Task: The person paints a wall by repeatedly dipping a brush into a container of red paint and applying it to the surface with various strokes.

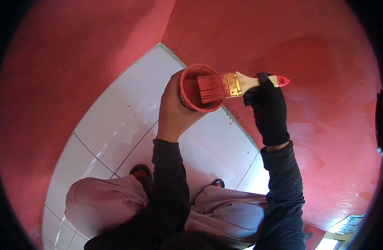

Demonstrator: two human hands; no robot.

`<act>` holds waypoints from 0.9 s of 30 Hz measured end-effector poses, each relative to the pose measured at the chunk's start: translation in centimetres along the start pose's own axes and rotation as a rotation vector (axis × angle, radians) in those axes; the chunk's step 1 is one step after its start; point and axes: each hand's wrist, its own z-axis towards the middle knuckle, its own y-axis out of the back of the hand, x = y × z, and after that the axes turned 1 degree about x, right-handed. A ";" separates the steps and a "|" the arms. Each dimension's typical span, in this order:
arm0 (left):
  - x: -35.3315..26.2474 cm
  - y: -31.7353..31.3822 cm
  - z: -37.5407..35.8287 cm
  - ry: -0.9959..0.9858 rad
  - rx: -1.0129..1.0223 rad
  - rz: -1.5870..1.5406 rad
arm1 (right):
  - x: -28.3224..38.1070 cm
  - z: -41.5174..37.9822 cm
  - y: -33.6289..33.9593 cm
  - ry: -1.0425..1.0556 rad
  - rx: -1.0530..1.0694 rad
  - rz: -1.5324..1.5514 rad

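Brush (231, 85) lies roughly level, bristles left inside cup (195, 89), red handle tip pointing right. R hand (267, 109), black-gloved, is closed round the handle mid-length. L hand (174, 110), bare, wraps the cup from below-left, just beside the red wall (325, 50), above white floor tiles (129, 112).

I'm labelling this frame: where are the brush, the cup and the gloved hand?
brush (224, 85), head view, on its metal ferrule
cup (190, 89), head view, on its inner wall
gloved hand (268, 110), head view, back of the glove
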 end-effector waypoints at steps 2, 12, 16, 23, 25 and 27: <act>0.1 0.2 0.3 0.018 0.001 -0.022 | -0.7 0.3 0.0 0.016 0.018 0.022; 0.8 2.0 2.3 0.027 -0.051 0.082 | -0.3 4.4 -1.5 0.383 -0.176 -0.402; 1.4 2.8 2.5 0.039 -0.088 0.104 | -2.0 8.1 -3.6 0.364 -0.290 0.013; 2.1 4.0 2.6 0.071 -0.119 0.104 | -1.0 12.0 -2.3 0.727 -0.466 -0.742; 2.4 4.7 2.6 0.070 -0.135 0.106 | 0.5 11.1 -2.5 0.890 -0.514 -0.839; 2.6 5.3 2.5 0.063 -0.144 0.104 | 1.4 9.7 -2.7 1.094 -0.572 -0.866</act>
